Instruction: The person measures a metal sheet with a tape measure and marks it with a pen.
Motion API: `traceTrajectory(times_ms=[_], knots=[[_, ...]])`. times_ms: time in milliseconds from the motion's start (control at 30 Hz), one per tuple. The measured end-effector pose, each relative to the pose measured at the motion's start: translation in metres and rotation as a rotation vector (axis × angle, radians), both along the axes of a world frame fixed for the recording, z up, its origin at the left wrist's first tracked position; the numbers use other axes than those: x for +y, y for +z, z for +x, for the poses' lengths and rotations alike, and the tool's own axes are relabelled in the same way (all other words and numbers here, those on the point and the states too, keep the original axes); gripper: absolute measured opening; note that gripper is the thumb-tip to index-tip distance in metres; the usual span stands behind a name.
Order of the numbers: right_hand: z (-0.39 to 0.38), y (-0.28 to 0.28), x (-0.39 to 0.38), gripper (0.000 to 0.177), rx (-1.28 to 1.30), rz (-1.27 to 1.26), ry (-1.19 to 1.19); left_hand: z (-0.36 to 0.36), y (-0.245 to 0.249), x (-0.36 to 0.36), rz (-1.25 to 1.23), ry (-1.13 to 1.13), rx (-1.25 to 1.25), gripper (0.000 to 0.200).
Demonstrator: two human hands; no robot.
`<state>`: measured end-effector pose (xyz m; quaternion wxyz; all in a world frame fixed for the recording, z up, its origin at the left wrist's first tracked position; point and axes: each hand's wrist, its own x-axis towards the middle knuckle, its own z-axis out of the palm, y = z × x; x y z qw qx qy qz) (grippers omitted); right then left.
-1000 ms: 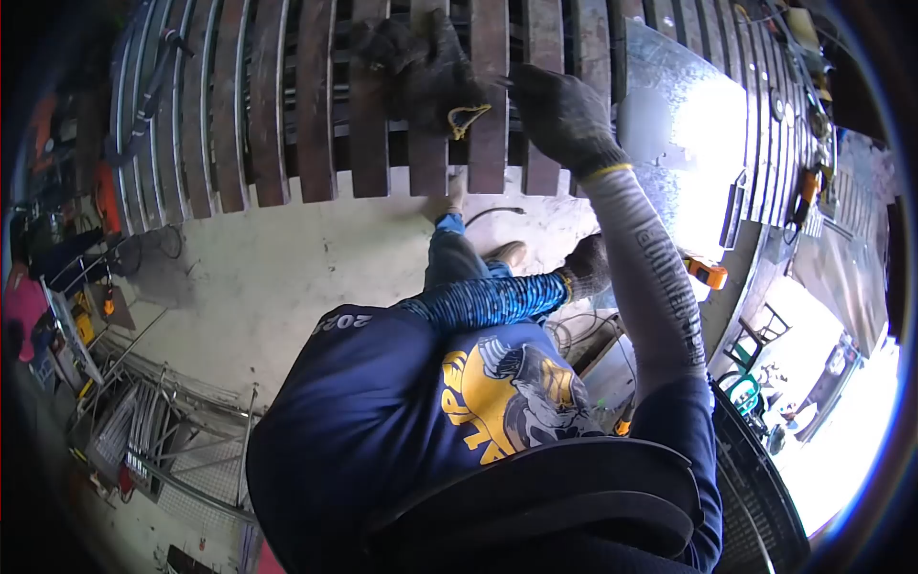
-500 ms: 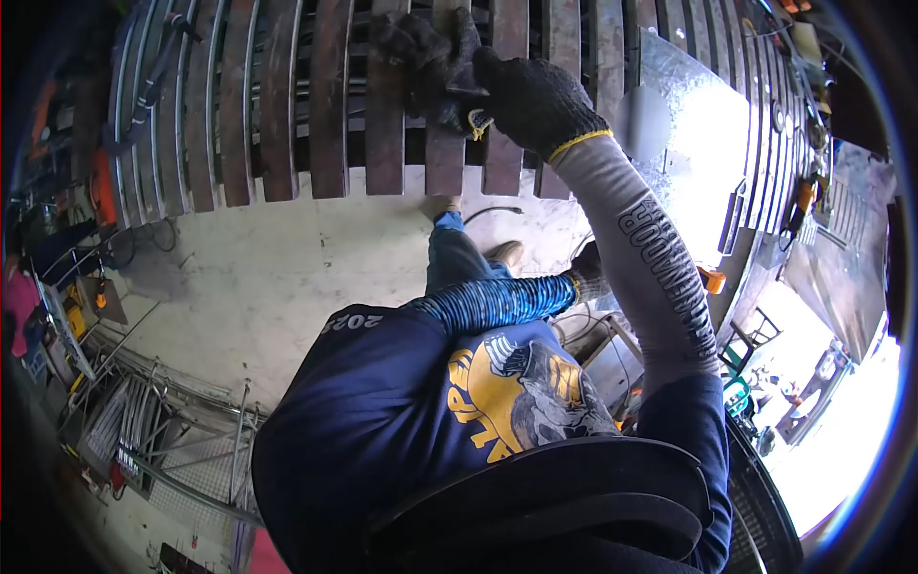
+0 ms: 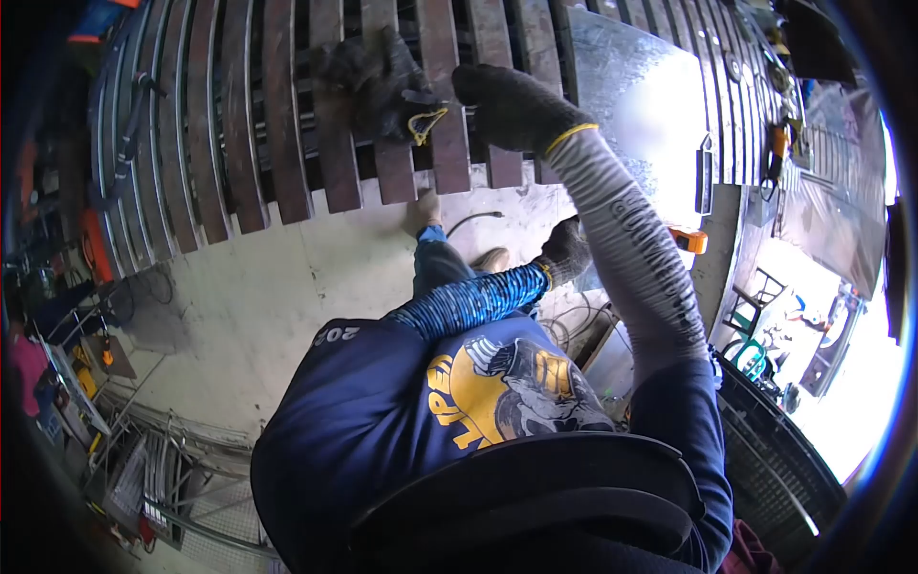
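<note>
My right hand (image 3: 516, 107), in a dark knit glove with a yellow cuff edge, is above the slatted bench. Its fingers point left and look fairly extended, partly hidden, with nothing visible in them. Just left of it, a crumpled dark work glove (image 3: 368, 86) with a yellow-edged opening lies on the brown metal slats (image 3: 292, 143). My left hand (image 3: 566, 251), also gloved, is lower, beyond the front ends of the slats and beside my right forearm. Its fingers are curled; whether they hold something is hidden.
A shiny sheet metal plate (image 3: 636, 105) lies on the bench to the right. An orange tape measure (image 3: 688, 239) sits near its front edge. A dark cable (image 3: 475, 216) is on the floor near my shoes. Metal frames (image 3: 172, 478) stand at lower left.
My right hand has come away from the dark work glove, leaving a gap between them. My left hand shows more fully now. The whole view has shifted, moving the bench leftward.
</note>
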<state>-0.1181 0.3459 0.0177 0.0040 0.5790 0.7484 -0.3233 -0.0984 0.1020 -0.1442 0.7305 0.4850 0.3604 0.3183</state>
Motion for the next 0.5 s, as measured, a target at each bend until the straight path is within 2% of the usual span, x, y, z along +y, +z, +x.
traceTrajectory(times_ms=[33,67,100,133,167,200,233,267,300,333,367,433,467,500], knots=[[0.002,-0.013,-0.008,0.059,0.076,0.152,-0.028,-0.005,0.005,0.005,-0.099,-0.096,-0.21,0.045],[0.008,-0.043,-0.013,0.057,0.205,0.261,-0.072,0.013,-0.03,-0.012,-0.321,-0.03,-0.412,0.025],[0.008,-0.036,-0.015,0.052,0.321,0.141,-0.086,0.012,-0.056,-0.018,-0.32,-0.111,-0.457,0.025],[0.017,-0.026,-0.026,0.039,0.27,0.223,-0.051,0.008,-0.082,-0.022,-0.332,-0.144,-0.422,0.023],[0.021,-0.024,-0.036,0.024,0.272,0.135,-0.182,0.0,-0.091,-0.018,-0.331,-0.186,-0.397,0.02],[0.033,-0.025,-0.048,0.013,0.305,0.245,-0.155,-0.004,-0.122,-0.025,-0.314,-0.221,-0.369,0.018],[0.041,-0.047,-0.063,0.009,0.536,0.417,-0.199,-0.009,-0.122,-0.021,-0.292,-0.248,-0.333,0.016],[0.051,-0.02,-0.087,0.013,0.543,0.464,-0.247,-0.009,-0.138,-0.025,-0.269,-0.251,-0.28,0.014],[0.06,-0.005,-0.115,0.014,0.664,0.375,-0.356,-0.009,-0.111,-0.013,-0.249,-0.32,-0.317,0.014],[0.062,0.023,-0.143,0.015,0.8,0.042,-0.671,-0.025,-0.073,0.004,-0.12,-0.331,-0.129,0.016],[0.071,0.038,-0.169,0.016,0.929,-0.039,-0.811,-0.037,-0.044,0.018,0.01,-0.315,0.071,0.019],[0.094,0.048,-0.218,0.018,1.314,-0.044,-1.048,-0.029,-0.023,0.026,0.104,-0.267,0.034,0.021],[0.105,0.053,-0.245,0.016,1.322,0.124,-1.027,-0.025,-0.051,0.027,-0.019,-0.215,0.077,0.024],[0.117,0.055,-0.271,0.014,1.33,0.277,-1.0,-0.024,-0.03,0.037,0.264,-0.274,0.135,0.031]])
